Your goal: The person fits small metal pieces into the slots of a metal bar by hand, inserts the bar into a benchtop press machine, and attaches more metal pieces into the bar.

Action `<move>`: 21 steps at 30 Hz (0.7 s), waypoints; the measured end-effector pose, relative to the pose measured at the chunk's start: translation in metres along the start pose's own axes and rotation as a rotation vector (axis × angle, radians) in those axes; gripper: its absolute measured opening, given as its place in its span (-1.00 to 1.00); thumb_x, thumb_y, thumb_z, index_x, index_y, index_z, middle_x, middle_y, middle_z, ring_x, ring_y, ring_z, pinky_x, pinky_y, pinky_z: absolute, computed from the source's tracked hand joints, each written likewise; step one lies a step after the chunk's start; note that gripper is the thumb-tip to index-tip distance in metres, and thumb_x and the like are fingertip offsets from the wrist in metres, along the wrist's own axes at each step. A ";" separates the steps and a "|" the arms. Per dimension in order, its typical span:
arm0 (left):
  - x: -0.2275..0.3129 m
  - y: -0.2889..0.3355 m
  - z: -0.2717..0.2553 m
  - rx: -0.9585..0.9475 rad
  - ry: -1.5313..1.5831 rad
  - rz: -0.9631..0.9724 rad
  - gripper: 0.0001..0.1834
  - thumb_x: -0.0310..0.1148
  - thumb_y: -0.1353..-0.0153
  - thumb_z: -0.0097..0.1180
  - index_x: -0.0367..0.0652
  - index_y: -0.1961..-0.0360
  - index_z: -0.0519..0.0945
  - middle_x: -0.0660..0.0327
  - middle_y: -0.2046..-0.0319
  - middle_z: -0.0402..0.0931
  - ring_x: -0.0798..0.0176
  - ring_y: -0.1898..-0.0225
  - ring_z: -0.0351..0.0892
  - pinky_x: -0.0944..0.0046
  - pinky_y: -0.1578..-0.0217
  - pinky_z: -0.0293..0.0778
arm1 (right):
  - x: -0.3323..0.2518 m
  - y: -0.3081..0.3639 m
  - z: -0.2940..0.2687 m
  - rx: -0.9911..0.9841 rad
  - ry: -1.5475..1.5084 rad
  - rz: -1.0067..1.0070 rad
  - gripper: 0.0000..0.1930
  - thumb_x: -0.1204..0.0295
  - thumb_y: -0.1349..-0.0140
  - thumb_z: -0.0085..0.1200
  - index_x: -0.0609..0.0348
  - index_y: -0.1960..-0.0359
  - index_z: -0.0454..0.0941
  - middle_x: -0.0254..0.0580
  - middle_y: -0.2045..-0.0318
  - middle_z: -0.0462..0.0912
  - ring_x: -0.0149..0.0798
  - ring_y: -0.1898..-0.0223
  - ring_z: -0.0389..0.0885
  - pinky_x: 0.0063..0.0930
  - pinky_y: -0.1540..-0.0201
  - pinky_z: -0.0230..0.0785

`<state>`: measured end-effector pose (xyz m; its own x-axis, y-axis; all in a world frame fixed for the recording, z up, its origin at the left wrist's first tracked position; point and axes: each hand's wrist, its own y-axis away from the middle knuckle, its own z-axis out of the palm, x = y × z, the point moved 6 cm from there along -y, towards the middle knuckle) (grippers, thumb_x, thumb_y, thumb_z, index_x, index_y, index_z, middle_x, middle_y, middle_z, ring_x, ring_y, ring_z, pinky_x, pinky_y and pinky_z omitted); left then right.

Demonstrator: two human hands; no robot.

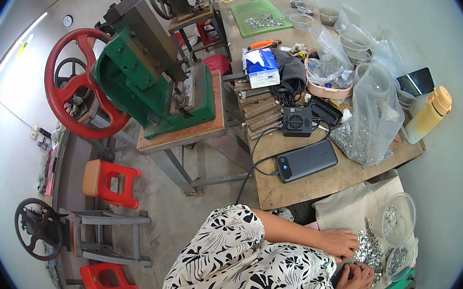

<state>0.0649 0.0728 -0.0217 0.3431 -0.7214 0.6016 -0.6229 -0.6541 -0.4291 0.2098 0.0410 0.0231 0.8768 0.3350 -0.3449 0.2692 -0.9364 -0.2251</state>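
My left hand (341, 242) rests at the near side of a heap of small shiny silver metal pieces (369, 248), its fingers curled in and their tips close to the pieces. Just below it, my right hand (359, 278) is closed, fingers bent together beside the heap. Whatever either hand pinches is too small or hidden to name. Part of a dark object (340, 272) shows by the right hand. The heap lies on a beige cloth (342, 208). Next to it stand a clear round tub (411, 215) with some silver pieces inside and a smaller clear tub (396, 264) of similar pieces.
A wooden table (271, 195) bears a black power bank (307, 160), a small black fan-like device (297, 122), a plastic bag of silver pieces (375, 125) and a yellow bottle (429, 115). Left stand a green press (132, 73) with a red wheel (54, 80) and a red stool (122, 184).
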 end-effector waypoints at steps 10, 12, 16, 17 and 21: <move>0.001 -0.001 -0.002 -0.007 0.020 0.003 -0.78 -0.28 0.17 0.28 -0.01 0.50 0.49 0.28 0.23 0.41 0.19 0.09 0.38 0.14 0.14 0.25 | -0.005 -0.001 -0.005 -0.004 0.019 0.008 -0.90 0.45 -0.01 0.25 0.18 0.44 0.65 -0.17 0.20 0.56 0.02 -0.03 0.39 0.01 -0.16 0.07; 0.001 -0.001 -0.001 -0.014 0.016 -0.009 -0.79 -0.28 0.17 0.28 0.00 0.51 0.49 0.28 0.23 0.41 0.19 0.09 0.38 0.13 0.14 0.25 | -0.002 0.000 -0.002 0.001 0.008 -0.003 -0.90 0.45 0.00 0.26 0.17 0.43 0.65 -0.17 0.19 0.55 0.02 -0.03 0.39 0.01 -0.16 0.08; 0.001 0.000 -0.002 0.005 0.029 -0.008 -0.80 -0.28 0.17 0.27 0.00 0.53 0.48 0.29 0.24 0.41 0.19 0.09 0.38 0.14 0.15 0.24 | -0.008 -0.002 -0.004 -0.011 -0.004 -0.038 -0.87 0.47 0.01 0.26 0.16 0.38 0.66 -0.16 0.17 0.54 0.01 -0.04 0.39 0.03 -0.16 0.08; 0.001 0.000 -0.002 0.015 0.024 -0.005 -0.80 -0.28 0.16 0.27 0.01 0.54 0.48 0.29 0.24 0.41 0.19 0.10 0.37 0.14 0.15 0.24 | -0.008 -0.002 -0.005 -0.012 -0.004 -0.038 -0.87 0.47 0.01 0.26 0.16 0.38 0.66 -0.16 0.17 0.54 0.01 -0.04 0.39 0.03 -0.16 0.08; 0.002 -0.001 -0.003 0.021 0.025 -0.004 -0.81 -0.29 0.16 0.27 0.01 0.54 0.48 0.30 0.25 0.41 0.20 0.10 0.38 0.14 0.16 0.23 | -0.009 -0.003 -0.005 -0.036 -0.009 -0.049 -0.85 0.48 0.01 0.25 0.17 0.36 0.65 -0.13 0.16 0.52 0.04 -0.06 0.37 0.06 -0.18 0.07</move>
<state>0.0638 0.0726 -0.0181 0.3271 -0.7133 0.6199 -0.6068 -0.6614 -0.4408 0.2030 0.0404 0.0318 0.8585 0.3815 -0.3426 0.3264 -0.9219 -0.2087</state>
